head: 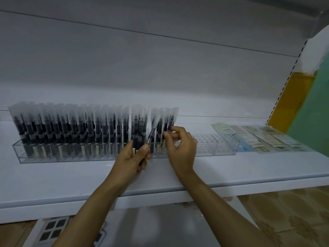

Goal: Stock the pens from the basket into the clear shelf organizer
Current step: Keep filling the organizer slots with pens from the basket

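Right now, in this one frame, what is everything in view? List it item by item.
clear shelf organizer: one, transparent, on the shelf; right-end compartments empty
standing pens: many, dark in frosted sleeves, upright in the organizer's left and middle part
held pens: small bundle, same kind, in front of the organizer; one tilted right
flat packets: several, pale green and beige, lying right of the organizer
shelf: one, white
grid-sided item: one, white with dark openings, below the shelf, lower left; partly seen
floor: tan patterned tiles, lower right
left hand: grips the held pens
right hand: pinches the rightmost standing pens
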The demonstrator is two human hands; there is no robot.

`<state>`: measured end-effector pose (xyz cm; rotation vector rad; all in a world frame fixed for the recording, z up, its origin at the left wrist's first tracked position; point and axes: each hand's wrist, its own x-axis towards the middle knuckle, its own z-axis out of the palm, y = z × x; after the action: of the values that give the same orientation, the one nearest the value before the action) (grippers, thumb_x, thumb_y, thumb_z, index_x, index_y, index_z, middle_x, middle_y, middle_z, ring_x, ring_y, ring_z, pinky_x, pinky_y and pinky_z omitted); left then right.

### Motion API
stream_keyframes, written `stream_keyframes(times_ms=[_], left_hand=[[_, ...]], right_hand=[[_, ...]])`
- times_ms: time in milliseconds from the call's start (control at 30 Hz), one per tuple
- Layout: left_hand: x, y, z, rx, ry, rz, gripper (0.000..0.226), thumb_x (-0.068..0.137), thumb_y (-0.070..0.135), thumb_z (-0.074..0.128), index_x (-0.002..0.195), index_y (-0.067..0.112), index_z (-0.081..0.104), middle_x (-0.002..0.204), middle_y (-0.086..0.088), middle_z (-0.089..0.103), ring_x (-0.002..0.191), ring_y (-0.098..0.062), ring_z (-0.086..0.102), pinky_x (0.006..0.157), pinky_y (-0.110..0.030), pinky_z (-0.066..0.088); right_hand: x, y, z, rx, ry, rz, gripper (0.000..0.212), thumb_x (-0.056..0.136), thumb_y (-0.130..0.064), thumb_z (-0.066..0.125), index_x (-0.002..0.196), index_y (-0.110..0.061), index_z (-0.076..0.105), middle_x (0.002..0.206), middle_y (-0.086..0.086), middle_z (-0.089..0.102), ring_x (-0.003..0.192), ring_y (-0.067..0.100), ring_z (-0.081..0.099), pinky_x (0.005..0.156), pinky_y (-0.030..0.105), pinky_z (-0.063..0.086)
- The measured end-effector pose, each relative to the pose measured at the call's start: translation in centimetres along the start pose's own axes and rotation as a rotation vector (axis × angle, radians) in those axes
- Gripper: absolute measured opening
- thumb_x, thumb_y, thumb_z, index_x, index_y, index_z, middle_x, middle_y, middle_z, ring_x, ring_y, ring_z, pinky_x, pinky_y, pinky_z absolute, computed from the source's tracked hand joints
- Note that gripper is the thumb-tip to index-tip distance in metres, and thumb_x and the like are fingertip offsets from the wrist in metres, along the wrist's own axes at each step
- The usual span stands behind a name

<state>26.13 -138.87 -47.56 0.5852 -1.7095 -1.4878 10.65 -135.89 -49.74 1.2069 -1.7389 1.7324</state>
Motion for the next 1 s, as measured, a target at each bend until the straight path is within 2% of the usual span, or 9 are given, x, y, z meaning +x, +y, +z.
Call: stream_keyframes(times_ms=[67,167,233,333,400,533,833,900,1000], left_hand=[[0.07,0.01,0.03,0.001,0.003,0.002,0.018,0.098,0.024,0.046,0.084,0.014,0.051,0.059,0.007,0.058,0.045,-0.004,0.043,0.047,-0.016,0.036],[0.15,-0.04,0.05,-0.002,0.008,-0.009,0.017,0.098,0.024,0.047,0.085,0.015,0.052,0.061,0.007,0.059,0.046,-0.004,0.043,0.047,-0.017,0.036],[0.17,-0.07,0.06,-0.002,0.004,-0.007,0.016,0.098,0.024,0.047,0.085,0.015,0.052,0.061,0.007,0.059,0.046,-0.004,0.043,0.047,-0.017,0.036],[0.17,-0.19,0.02,-0.012,-0.002,0.001,0.015,0.097,0.024,0.046,0.087,0.014,0.052,0.063,0.006,0.060,0.047,-0.005,0.043,0.047,-0.016,0.036],[0.14,-0.25,-0.02,-0.020,-0.002,0.002,0.015,0.097,0.024,0.046,0.088,0.014,0.053,0.065,0.005,0.059,0.047,-0.005,0.043,0.047,-0.016,0.036],[0.08,-0.24,0.05,-0.018,0.002,0.009,0.015,0.097,0.024,0.047,0.088,0.014,0.052,0.065,0.006,0.059,0.047,-0.005,0.044,0.047,-0.015,0.036],[0.06,-0.25,-0.12,-0.020,-0.008,0.024,0.014,0.098,0.022,0.047,0.087,0.014,0.052,0.068,0.003,0.059,0.047,-0.006,0.044,0.047,-0.015,0.036],[0.05,-0.25,-0.16,-0.026,-0.016,0.025,0.013,0.097,0.022,0.047,0.088,0.014,0.052,0.068,0.002,0.059,0.047,-0.005,0.044,0.047,-0.015,0.036],[0.04,-0.19,-0.18,-0.042,-0.022,0.020,0.012,0.097,0.022,0.048,0.089,0.013,0.052,0.069,0.002,0.060,0.047,-0.005,0.044,0.047,-0.014,0.037]], right_hand=[[0.16,0.13,0.06,0.016,-0.016,0.009,0.019,0.085,-0.031,0.067,0.096,-0.016,0.066,0.075,-0.007,0.067,0.074,0.014,0.063,0.080,0.048,0.048],[0.17,0.25,0.24,0.004,-0.031,0.006,0.020,0.084,-0.033,0.068,0.097,-0.018,0.065,0.076,-0.008,0.067,0.075,0.015,0.063,0.078,0.049,0.048],[0.05,0.35,0.28,-0.008,-0.037,-0.006,0.019,0.084,-0.030,0.070,0.098,-0.018,0.065,0.076,-0.008,0.067,0.075,0.016,0.062,0.078,0.045,0.048],[-0.15,0.41,0.21,-0.076,-0.047,-0.040,0.018,0.082,-0.025,0.073,0.096,-0.017,0.066,0.076,-0.009,0.066,0.079,0.015,0.059,0.077,0.031,0.032],[-0.18,0.40,0.13,-0.077,-0.052,-0.032,0.019,0.082,-0.027,0.072,0.098,-0.018,0.066,0.077,-0.009,0.066,0.080,0.014,0.058,0.078,0.028,0.028],[-0.27,0.14,-0.08,-0.014,-0.044,0.007,0.025,0.083,-0.035,0.066,0.101,-0.017,0.066,0.078,-0.010,0.066,0.082,0.011,0.059,0.085,0.030,0.033],[-0.19,-0.21,-0.26,-0.024,-0.047,0.015,0.009,0.084,-0.027,0.065,0.086,-0.018,0.063,0.074,-0.022,0.054,0.076,0.009,0.058,0.082,0.033,0.038],[-0.25,-0.09,-0.21,-0.029,-0.049,0.018,0.010,0.084,-0.028,0.065,0.085,-0.018,0.062,0.075,-0.020,0.056,0.076,0.008,0.057,0.082,0.032,0.037],[-0.12,-0.37,-0.44,0.049,-0.019,0.026,0.013,0.085,-0.029,0.063,0.089,-0.016,0.062,0.078,-0.010,0.061,0.077,0.012,0.059,0.078,0.039,0.047]])
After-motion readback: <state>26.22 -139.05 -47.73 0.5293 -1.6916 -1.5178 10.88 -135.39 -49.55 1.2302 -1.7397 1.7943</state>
